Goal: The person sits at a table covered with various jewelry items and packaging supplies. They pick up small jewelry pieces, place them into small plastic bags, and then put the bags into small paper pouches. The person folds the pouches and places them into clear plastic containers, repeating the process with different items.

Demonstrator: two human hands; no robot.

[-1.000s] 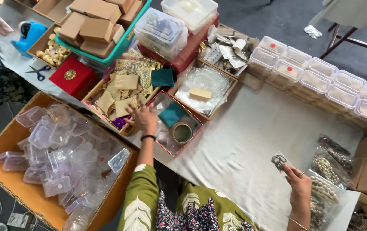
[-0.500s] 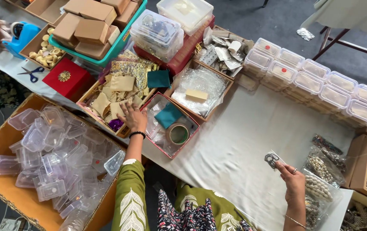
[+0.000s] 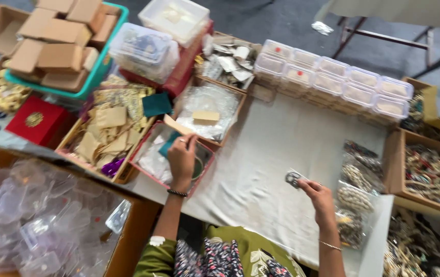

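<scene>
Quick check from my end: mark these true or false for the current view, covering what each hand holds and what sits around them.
1. The right hand holds a small dark ornament above the white cloth. True.
2. The left hand lifts a tan card over the pink-rimmed tray. True.
3. The left hand rests in the box of clear plastic cases. False: that box lies apart, lower left.
4. The lidded clear containers stand stacked beside the red box. False: they line the cloth's far edge.
</scene>
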